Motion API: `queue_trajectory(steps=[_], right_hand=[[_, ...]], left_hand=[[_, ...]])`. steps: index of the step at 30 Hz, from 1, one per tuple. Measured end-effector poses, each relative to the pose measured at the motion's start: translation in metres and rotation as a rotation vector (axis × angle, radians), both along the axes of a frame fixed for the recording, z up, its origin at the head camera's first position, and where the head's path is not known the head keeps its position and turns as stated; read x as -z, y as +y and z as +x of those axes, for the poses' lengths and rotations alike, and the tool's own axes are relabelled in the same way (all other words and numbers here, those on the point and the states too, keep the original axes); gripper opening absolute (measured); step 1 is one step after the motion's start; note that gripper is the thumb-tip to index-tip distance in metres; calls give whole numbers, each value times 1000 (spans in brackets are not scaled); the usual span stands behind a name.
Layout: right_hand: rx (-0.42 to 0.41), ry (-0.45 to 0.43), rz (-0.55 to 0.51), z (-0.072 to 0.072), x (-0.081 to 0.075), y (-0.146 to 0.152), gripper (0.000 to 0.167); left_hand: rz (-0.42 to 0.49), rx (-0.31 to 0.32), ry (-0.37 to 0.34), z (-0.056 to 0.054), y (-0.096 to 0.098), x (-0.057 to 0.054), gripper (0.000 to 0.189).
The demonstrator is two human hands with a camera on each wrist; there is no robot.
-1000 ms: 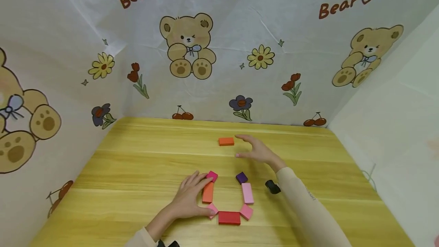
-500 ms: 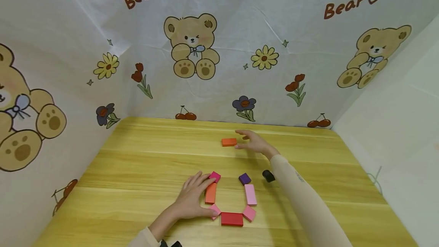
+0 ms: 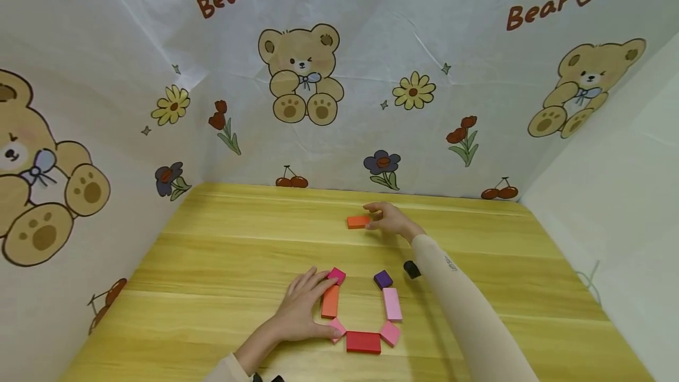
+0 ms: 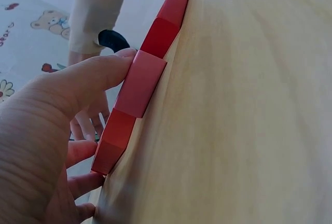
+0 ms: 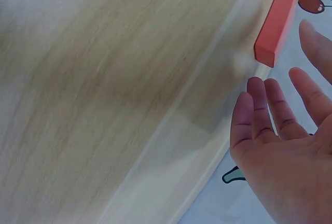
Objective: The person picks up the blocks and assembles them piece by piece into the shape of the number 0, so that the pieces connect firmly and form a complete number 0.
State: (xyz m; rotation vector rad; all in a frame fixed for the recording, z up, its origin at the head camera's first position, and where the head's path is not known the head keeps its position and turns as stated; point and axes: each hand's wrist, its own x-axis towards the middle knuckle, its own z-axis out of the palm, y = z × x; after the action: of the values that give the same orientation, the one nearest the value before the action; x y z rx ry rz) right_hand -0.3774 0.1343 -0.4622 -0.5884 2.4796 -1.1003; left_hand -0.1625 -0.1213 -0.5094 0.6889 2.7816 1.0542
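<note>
An orange block (image 3: 358, 223) lies alone toward the back of the table. My right hand (image 3: 389, 219) is beside its right end, thumb and fingers spread apart; in the right wrist view the orange block (image 5: 276, 26) sits beyond the fingertips. My left hand (image 3: 301, 313) rests along the left side of a U of blocks. Its thumb touches a pink block (image 3: 336, 328) and its forefinger a magenta block (image 3: 337, 275), with an orange-red block (image 3: 330, 302) between them. A red block (image 3: 363, 342) forms the near side of the U.
On the right side of the U stand another pink block (image 3: 390, 333), a light pink block (image 3: 392, 304) and a purple block (image 3: 383, 279). A bear-print sheet (image 3: 233, 63) hangs behind the wooden table (image 3: 239, 240). A black wrist device (image 3: 412, 269) shows by the right sleeve.
My right hand has moved left to the lone orange block's right end, its thumb now overlapping that end in the head view. The left hand stays at the blocks; the head view has shifted slightly.
</note>
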Motion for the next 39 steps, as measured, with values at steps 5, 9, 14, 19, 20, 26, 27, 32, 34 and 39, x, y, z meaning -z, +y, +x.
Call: queue_trajectory(steps=[5, 9, 14, 19, 20, 26, 27, 32, 34, 39], right_hand=[[-1, 15, 27, -1, 3, -5, 53], [5, 31, 45, -1, 6, -8, 47], [33, 59, 76, -2, 10, -11, 41], [52, 101, 103, -2, 12, -13, 36], [54, 115, 114, -3, 12, -13, 35], [59, 176, 151, -2, 12, -12, 33], [57, 179, 147, -1, 12, -12, 32], [52, 191, 137, 1, 12, -10, 31], [55, 194, 137, 2, 11, -8, 31], [62, 196, 129, 6, 10, -4, 31]], left_hand=[[5, 4, 3, 0, 0, 1, 99], [4, 2, 6, 0, 0, 1, 99], [0, -1, 4, -1, 0, 2, 98], [-1, -3, 11, -1, 1, 3, 98], [-2, -4, 11, -1, 1, 3, 98], [-4, -4, 13, -1, 1, 3, 98], [-3, -4, 11, -1, 1, 3, 98], [1, -2, 11, -1, 1, 3, 98], [0, -2, 11, -1, 1, 2, 98], [4, -2, 3, -1, 1, 2, 98]])
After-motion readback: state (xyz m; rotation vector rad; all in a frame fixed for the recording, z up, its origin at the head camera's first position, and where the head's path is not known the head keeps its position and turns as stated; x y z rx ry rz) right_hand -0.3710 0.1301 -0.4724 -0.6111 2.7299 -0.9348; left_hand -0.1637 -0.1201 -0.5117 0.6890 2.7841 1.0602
